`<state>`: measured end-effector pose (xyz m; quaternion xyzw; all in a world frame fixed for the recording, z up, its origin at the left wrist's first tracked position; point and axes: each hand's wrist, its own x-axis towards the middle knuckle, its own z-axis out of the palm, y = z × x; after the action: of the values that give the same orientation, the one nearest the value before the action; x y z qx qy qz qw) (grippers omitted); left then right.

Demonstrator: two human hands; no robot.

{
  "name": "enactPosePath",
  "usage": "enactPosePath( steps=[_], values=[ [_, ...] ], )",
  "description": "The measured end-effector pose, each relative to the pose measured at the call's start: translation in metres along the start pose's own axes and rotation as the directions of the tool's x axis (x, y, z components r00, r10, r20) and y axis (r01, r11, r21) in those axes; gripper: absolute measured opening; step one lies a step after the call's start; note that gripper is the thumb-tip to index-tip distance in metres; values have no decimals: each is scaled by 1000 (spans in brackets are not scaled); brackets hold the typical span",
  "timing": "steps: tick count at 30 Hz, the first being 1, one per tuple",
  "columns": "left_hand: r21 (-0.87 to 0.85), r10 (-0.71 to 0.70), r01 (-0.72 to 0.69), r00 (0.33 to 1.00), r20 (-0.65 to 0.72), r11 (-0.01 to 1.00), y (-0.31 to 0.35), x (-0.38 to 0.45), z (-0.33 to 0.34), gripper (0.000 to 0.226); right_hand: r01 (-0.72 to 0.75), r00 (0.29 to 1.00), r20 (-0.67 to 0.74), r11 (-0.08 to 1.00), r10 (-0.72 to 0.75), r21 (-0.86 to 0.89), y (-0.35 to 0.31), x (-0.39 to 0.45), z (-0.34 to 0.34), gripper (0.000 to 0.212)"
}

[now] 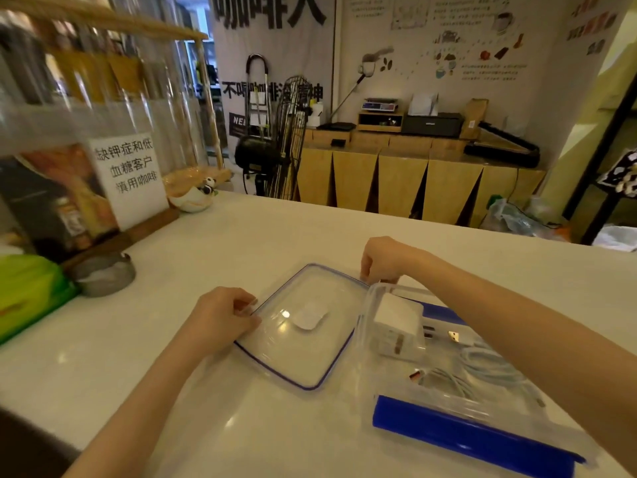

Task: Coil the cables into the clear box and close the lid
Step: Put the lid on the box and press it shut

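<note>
A clear lid (303, 350) with a blue seal line lies flat on the white counter, a white sticker at its middle. My left hand (224, 315) pinches its near-left edge and my right hand (382, 260) grips its far corner. To the right stands the clear box (444, 401) with blue latches. Inside it are a white charger (396, 326) and coiled pale cables (482, 370); my right forearm crosses over part of the box.
The white counter (172, 339) holds a metal ashtray (103, 274), a green packet (27, 294) at the left edge and a sign on a wooden stand (131, 181). A small panda ornament (196, 198) sits further back.
</note>
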<state>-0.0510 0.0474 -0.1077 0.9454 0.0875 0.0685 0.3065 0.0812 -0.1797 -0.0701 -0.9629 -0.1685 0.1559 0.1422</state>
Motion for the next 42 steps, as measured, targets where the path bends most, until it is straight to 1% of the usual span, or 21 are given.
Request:
enactPosePath(
  steps=[2, 5, 7, 9, 10, 11, 13, 15, 17, 19, 20, 21, 22, 23, 25, 27, 29, 31, 33, 37, 42],
  values=[
    [-165, 8, -15, 999, -43, 986, 5, 1, -8, 33, 3, 997, -73, 998, 1, 61, 1, -3, -5, 17],
    [-490, 43, -102, 991, -129, 866, 20, -2, -23, 29, 65, 965, -262, 983, -17, 174, 3, -15, -19, 16],
    [-646, 46, -128, 989, -142, 753, 33, 1, -31, 23, 134, 904, -425, 975, -46, 180, 4, -28, -26, 17],
    [-776, 32, -75, 997, -70, 626, 47, 4, -37, 30, 190, 814, -578, 967, -60, 167, 6, -43, -32, 17],
    [-788, 56, -77, 997, -54, 611, 55, 4, -39, 34, 214, 767, -640, 961, -54, 175, 8, -51, -34, 18],
    [-772, 105, -116, 992, -64, 625, 63, 3, -40, 35, 240, 725, -687, 951, -43, 194, 12, -60, -37, 18],
    [-720, 249, -270, 959, -138, 640, 80, -5, -40, 31, 293, 651, -759, 925, -9, 241, 22, -79, -42, 18],
    [-640, 409, -440, 889, -208, 630, 98, -17, -40, 29, 329, 597, -802, 900, 35, 284, 36, -101, -45, 15],
    [-548, 566, -569, 800, -198, 613, 114, -27, -38, 22, 378, 568, -819, 857, 83, 349, 51, -125, -44, 12],
    [-489, 687, -654, 713, -141, 577, 127, -35, -33, 21, 430, 579, -801, 778, 151, 457, 62, -149, -39, 14],
    [-476, 726, -678, 679, -111, 561, 131, -38, -28, 24, 475, 593, -780, 695, 200, 539, 67, -161, -36, 19],
    [-463, 749, -690, 658, -80, 557, 135, -41, -23, 25, 517, 612, -744, 577, 267, 632, 72, -172, -32, 24],
    [-426, 771, -713, 634, -55, 556, 137, -43, -16, 25, 527, 626, -706, 487, 332, 696, 77, -183, -28, 26],
    [-367, 802, -755, 596, -38, 544, 138, -46, -9, 28, 518, 633, -694, 478, 344, 709, 81, -194, -22, 23],
    [-227, 867, -844, 498, 8, 487, 135, -52, 7, 42, 433, 630, -689, 574, 357, 694, 89, -209, -7, 22],
    [-100, 908, -903, 411, 78, 417, 130, -60, 21, 43, 407, 648, -658, 556, 384, 725, 95, -218, 9, 25],
    [-37, 922, -929, 359, 147, 368, 126, -66, 29, 43, 365, 661, -630, 558, 408, 745, 102, -223, 26, 26],
    [-45, 921, -932, 345, 180, 359, 122, -68, 33, 44, 346, 648, -622, 558, 439, 754, 106, -225, 39, 29],
    [-89, 923, -928, 343, 174, 361, 118, -68, 36, 45, 347, 639, -627, 560, 445, 752, 107, -225, 46, 32],
    [-152, 912, -901, 389, 131, 406, 108, -66, 43, 44, 382, 657, -626, 530, 420, 757, 105, -225, 51, 29],
    [-164, 895, -880, 433, 107, 445, 98, -69, 49, 40, 366, 670, -619, 544, 409, 755, 103, -219, 54, 29]
  ],
)
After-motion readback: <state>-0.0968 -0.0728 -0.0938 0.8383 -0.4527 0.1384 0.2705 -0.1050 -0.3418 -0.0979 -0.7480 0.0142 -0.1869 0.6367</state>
